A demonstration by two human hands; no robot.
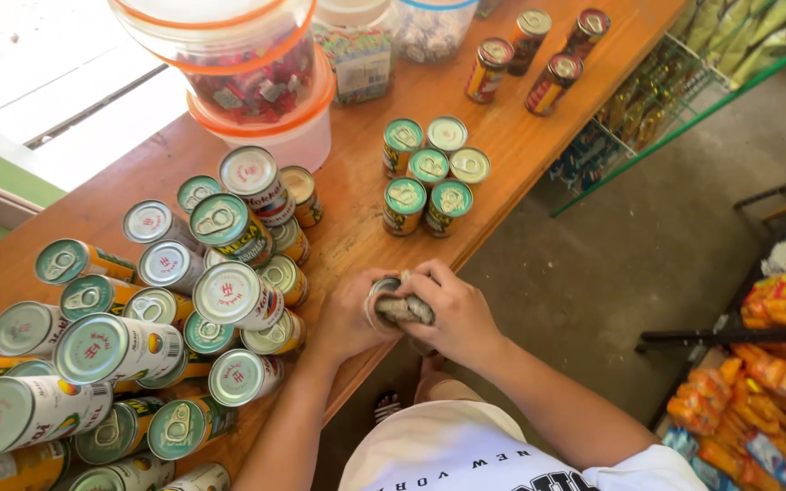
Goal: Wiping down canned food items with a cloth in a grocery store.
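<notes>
- A tin can point(384, 302) lies on its side at the near edge of the wooden surface point(357, 195), its silver end facing left, held between both hands.
- A greyish cloth point(405, 309) is pressed against the can's side.
- The left hand point(347, 316) cups the can from the left, its fingers curled shut around the body.
- The right hand point(452, 314) covers the can from the right; its fingers point(422, 275) are bent closed over the cloth and the can together.
- Just left of the hands, a heap of cans point(138, 327) lies jumbled, most on their sides with their silver or green ends showing.
- Beyond the hands, a small cluster of six green-topped cans point(429, 177) stands upright, apart from the heap.
- Farther off, four dark red cans point(539, 55) stand near the far end of the surface.
- Clear plastic tubs with orange rims point(256, 73) sit stacked behind the heap, with wrapped sweets inside.
- To the right, beyond the surface's edge, a green wire rack point(684, 100) holds packets, and orange snack packets point(775, 364) hang lower right.
</notes>
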